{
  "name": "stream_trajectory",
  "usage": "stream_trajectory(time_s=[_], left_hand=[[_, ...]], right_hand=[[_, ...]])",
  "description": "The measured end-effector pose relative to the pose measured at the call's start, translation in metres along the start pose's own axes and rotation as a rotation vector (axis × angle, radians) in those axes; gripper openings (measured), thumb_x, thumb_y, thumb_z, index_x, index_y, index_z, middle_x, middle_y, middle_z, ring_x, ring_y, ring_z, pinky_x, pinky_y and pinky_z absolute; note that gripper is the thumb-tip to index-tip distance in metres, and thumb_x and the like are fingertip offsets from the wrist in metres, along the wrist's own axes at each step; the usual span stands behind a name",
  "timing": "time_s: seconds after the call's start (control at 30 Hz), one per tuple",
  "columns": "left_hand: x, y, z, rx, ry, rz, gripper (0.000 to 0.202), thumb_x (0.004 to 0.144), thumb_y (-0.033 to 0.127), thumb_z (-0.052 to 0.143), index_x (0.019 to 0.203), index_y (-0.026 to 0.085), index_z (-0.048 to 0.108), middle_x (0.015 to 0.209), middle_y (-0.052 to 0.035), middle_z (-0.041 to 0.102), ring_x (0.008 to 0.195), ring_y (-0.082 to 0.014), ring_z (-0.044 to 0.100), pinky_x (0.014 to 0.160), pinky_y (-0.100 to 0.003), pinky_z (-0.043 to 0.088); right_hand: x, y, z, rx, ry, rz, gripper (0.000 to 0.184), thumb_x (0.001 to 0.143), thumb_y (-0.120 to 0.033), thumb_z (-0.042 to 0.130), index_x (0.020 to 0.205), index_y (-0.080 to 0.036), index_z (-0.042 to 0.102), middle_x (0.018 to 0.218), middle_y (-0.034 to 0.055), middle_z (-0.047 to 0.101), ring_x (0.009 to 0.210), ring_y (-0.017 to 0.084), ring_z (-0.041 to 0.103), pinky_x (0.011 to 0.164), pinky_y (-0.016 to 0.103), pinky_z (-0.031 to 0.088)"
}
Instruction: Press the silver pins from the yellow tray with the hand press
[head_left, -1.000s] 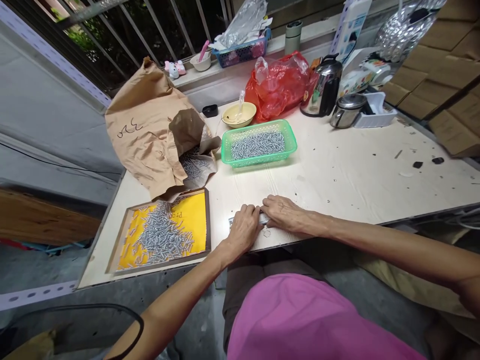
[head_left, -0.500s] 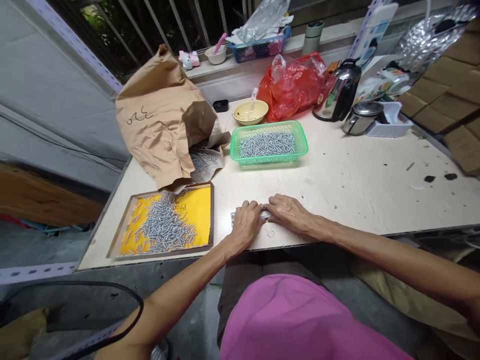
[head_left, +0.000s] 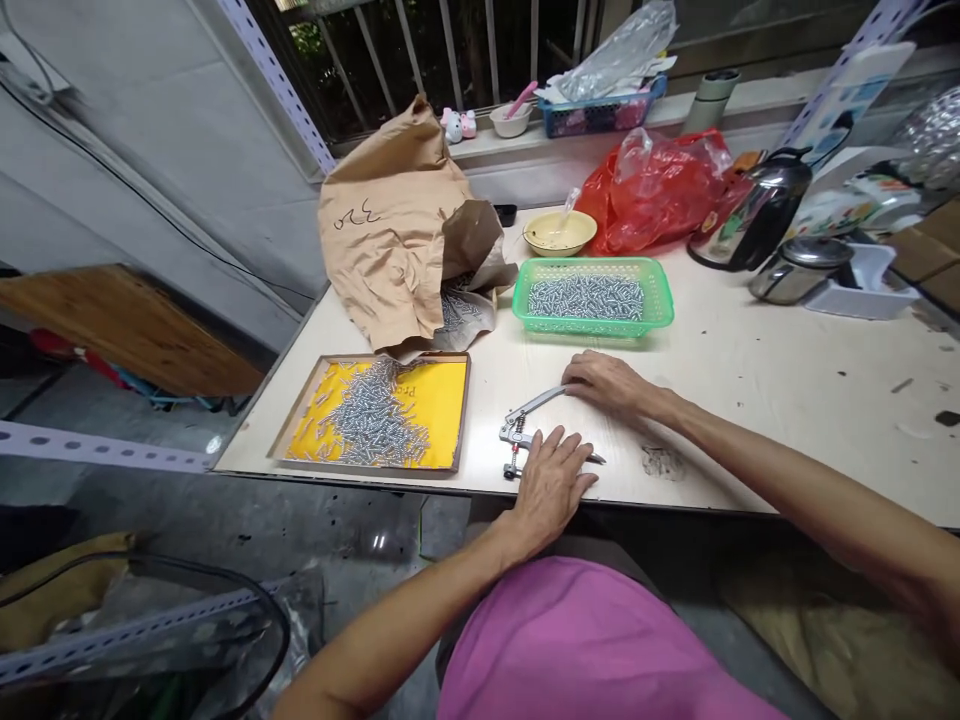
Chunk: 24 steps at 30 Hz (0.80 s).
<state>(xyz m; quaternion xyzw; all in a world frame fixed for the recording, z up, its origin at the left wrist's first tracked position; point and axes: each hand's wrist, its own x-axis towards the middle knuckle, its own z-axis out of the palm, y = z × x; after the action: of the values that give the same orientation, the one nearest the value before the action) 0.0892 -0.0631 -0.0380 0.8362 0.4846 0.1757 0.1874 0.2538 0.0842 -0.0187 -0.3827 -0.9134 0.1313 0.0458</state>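
Note:
A plier-like metal hand tool (head_left: 536, 402) lies on the table near its front edge, its two arms spread apart. A small coil spring and a red part show at its left end. My right hand (head_left: 606, 382) has its fingers curled round the far end of the upper arm. Across the lower arm lies my left hand (head_left: 553, 478), fingers stretched out and slightly spread; the dark pointed tip of that arm sticks out past them. The left palm hides part of the tool.
To the left, a shallow tray (head_left: 463, 420) with a yellow bottom holds a heap of small metal pins (head_left: 379, 420). A brown paper bag (head_left: 390, 240) opens behind it. Farther back stand a green basket (head_left: 592, 328) of pins, a yellow bowl (head_left: 561, 232), a red plastic bag (head_left: 660, 190) and a thermos jug (head_left: 765, 210).
The view has turned, shifting the scene to the right. My hands were close together, covering most of the metal piece; now they are farther apart and the tool shows with its arms spread.

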Motion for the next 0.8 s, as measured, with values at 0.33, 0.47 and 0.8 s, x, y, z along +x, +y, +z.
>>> stream_trajectory(time_s=[0.33,0.47,0.8], left_hand=[[-0.007,-0.004,0.015,-0.007,-0.018,-0.025,0.035,0.086,0.025,0.050,0.119,0.013,0.054,0.119,-0.0145,0.059,0.111,-0.0295,0.053,0.096,-0.046,0.042],[-0.009,-0.009,0.026,-0.002,0.005,-0.031,0.043,0.085,0.029,0.050,0.125,0.015,0.050,0.123,-0.0148,0.056,0.109,-0.0304,0.054,0.091,-0.045,0.045],[-0.044,-0.013,-0.012,0.116,0.117,0.128,0.022,0.092,0.030,0.044,0.091,0.019,0.063,0.087,-0.0053,0.063,0.082,-0.0177,0.057,0.071,-0.030,0.045]], right_hand=[[0.024,-0.099,0.009,-0.065,-0.114,-0.528,0.011,0.083,-0.022,0.056,0.080,-0.025,0.067,0.089,0.0060,0.059,0.087,0.023,0.046,0.071,0.034,0.036],[0.039,-0.118,0.020,-0.214,-0.165,-0.660,0.002,0.074,-0.020,0.063,0.073,-0.021,0.063,0.087,0.0081,0.058,0.086,0.024,0.045,0.068,0.036,0.035],[0.040,-0.126,0.009,0.166,-0.005,-0.461,0.013,0.085,-0.016,0.047,0.079,-0.019,0.058,0.077,0.0041,0.062,0.073,0.016,0.056,0.066,0.028,0.044]])
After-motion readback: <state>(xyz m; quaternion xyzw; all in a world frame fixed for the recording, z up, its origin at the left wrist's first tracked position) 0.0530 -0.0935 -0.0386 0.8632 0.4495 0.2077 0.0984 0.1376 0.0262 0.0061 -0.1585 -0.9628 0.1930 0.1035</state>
